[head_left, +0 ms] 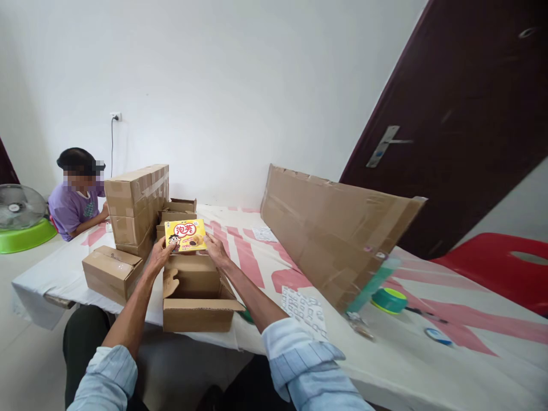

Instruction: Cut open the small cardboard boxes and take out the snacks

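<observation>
Both hands hold a yellow snack box (185,235) with red lettering and a cartoon face, raised over an open cardboard box. My left hand (161,254) grips its left edge. At its right edge, my right hand (216,249) closes on the other side. Below them the open cardboard box (197,315) stands at the table's near edge with its flaps apart; its visible inside shows bare cardboard. Left of my left forearm sits a closed cardboard carton (112,270).
Stacked taped cartons (135,205) stand behind on the left, with more open boxes (177,214) beside them. A cardboard panel (329,228) leans on the right, near a green tape roll (389,300) and printed sheet (303,311). Another person (76,205) sits at far left.
</observation>
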`<state>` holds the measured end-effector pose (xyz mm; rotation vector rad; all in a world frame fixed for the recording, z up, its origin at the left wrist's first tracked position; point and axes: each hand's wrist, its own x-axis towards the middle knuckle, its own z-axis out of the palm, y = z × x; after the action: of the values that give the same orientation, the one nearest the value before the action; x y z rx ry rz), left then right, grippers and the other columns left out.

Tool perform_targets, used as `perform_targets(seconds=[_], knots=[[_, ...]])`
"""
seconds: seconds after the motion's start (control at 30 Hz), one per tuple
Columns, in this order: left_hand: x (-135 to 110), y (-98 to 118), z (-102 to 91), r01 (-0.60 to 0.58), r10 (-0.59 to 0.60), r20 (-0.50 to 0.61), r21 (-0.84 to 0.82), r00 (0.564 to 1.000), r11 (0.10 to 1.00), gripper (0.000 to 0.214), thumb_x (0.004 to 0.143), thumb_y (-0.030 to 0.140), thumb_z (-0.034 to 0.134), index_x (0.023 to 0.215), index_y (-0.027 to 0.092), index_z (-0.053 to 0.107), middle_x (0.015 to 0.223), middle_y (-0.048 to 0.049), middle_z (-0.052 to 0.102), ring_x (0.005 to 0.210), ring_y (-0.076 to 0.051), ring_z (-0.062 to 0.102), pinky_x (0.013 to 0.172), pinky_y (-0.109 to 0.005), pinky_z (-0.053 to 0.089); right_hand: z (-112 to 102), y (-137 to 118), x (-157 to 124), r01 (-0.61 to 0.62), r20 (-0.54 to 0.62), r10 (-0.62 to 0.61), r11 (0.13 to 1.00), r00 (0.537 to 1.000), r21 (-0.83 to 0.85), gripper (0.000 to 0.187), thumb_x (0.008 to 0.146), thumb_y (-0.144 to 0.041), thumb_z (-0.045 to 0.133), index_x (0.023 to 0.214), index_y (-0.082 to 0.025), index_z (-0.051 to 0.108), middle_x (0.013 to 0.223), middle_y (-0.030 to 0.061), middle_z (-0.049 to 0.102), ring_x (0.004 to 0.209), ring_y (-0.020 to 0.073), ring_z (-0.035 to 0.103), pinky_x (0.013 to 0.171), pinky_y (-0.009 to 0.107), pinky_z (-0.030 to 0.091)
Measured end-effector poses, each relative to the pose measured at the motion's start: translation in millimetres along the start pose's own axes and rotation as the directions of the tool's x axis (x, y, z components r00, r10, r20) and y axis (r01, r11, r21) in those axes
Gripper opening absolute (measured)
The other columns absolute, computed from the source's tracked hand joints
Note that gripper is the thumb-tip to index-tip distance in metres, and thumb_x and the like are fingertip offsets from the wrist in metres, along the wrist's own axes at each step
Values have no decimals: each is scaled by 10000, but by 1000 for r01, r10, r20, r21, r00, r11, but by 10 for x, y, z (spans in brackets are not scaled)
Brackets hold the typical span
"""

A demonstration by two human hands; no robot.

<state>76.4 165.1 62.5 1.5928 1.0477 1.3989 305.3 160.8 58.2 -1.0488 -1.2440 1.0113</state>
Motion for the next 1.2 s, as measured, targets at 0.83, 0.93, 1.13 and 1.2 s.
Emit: perform_targets(seconds=[0.83,0.93,1.13,1.2], knots=[[-151,1208,39,-357,358,-14,-94,934,929,746,897,585,783,1509,195,611,1325,-114,768,1109,-285,749,948,-381,637,71,-1136,-445,484,-85,-479,873,873,51,780,944,-718,559,1534,-209,554,1538,123,648,1374,317,636,1159,478,551],[-220,1335,19,-402,406,-10,-167,914,900,789,891,572,813,1556,219,577,1416,-115,732,1195,-304,734,971,-388,647,18,-1278,-582,535,-52,-533,845,845,29,722,965,-694,585,1531,-245,553,1539,110,647,1402,311,610,1160,467,544],[-302,1417,-80,-397,425,82,-233,902,888,875,798,526,920,1546,204,602,1408,-130,735,1299,-364,686,1007,-437,634,-314,-1319,-720,443,138,-437,896,889,-12,667,793,-675,832,1262,-224,687,1288,120,769,1177,298,710,982,454,632],[-292,1343,-82,-364,394,112,-223,912,905,898,763,519,943,1540,214,612,1391,-128,739,1278,-362,691,982,-437,635,-424,-1256,-728,400,170,-389,916,905,-32,666,754,-636,880,1238,-218,694,1247,117,782,1116,288,722,909,438,648]])
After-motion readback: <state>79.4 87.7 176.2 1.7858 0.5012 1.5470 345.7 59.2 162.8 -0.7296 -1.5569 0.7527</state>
